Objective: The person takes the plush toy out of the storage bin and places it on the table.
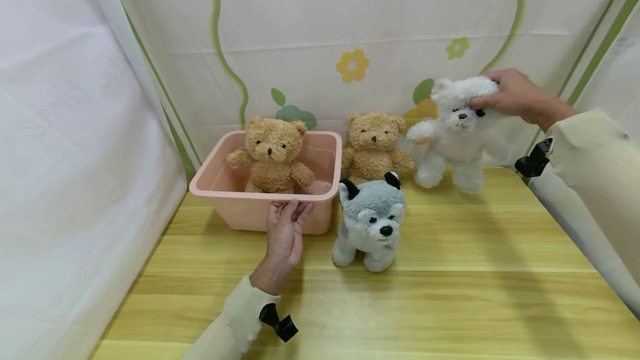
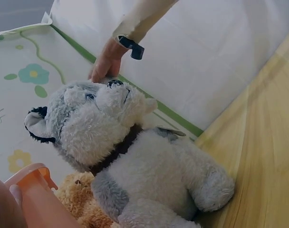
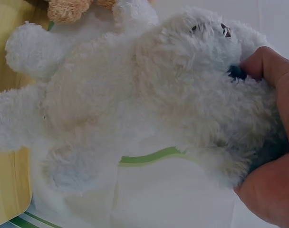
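Note:
My right hand grips a white teddy bear by the side of its head, with thumb and fingers sunk in the fur near one eye. The bear hangs upright over the far right part of the table. My left hand holds the front rim of a pink plastic bin, fingertips under its lip. Inside that bin sits a brown teddy bear. Right of the bin stands a grey and white plush husky, large in the left wrist view. Behind the husky, a second brown teddy bear is partly hidden.
The wooden table runs back to a white fabric backdrop printed with flowers and green vines. White cloth hangs along the left side. The bin stands near the table's far left corner.

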`<action>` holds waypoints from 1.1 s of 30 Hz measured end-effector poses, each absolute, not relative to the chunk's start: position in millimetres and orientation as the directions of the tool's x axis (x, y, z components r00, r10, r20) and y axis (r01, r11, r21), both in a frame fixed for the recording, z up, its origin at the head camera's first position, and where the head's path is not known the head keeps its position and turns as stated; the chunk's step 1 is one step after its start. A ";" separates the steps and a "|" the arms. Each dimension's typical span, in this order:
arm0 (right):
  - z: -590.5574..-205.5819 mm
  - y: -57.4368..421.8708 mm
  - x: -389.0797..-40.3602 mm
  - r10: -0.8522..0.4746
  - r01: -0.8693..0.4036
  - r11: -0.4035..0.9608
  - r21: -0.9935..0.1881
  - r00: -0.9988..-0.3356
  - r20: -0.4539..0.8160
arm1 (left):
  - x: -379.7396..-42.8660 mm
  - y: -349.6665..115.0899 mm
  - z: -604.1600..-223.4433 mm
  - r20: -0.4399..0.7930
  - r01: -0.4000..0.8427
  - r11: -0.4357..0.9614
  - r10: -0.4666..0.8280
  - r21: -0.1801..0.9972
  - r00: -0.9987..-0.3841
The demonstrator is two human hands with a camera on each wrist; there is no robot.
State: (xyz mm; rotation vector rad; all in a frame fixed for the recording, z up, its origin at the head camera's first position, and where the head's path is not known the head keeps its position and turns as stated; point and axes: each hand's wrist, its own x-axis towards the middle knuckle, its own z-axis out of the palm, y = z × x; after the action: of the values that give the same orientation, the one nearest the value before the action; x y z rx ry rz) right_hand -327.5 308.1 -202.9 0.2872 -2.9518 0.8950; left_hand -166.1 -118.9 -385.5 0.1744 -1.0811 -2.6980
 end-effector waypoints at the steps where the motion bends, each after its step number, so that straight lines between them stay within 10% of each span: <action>1: -204.9 306.2 -328.3 -0.170 -0.191 0.819 -0.541 -0.981 0.089 | -166.2 -118.9 -385.7 -0.025 0.170 -0.703 -0.258 0.690 -0.966; 33: -238.7 299.3 -337.4 -0.297 -0.214 0.809 -0.548 -0.953 -0.066 | -160.9 -120.9 -384.8 -0.021 0.179 -0.697 -0.268 0.695 -0.963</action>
State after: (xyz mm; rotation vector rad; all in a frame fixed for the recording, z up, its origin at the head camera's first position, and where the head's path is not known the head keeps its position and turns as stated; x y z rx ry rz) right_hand -337.4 299.3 -238.7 0.4452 -3.1284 0.9179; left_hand -160.9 -120.9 -384.8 0.1763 -1.0799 -2.6835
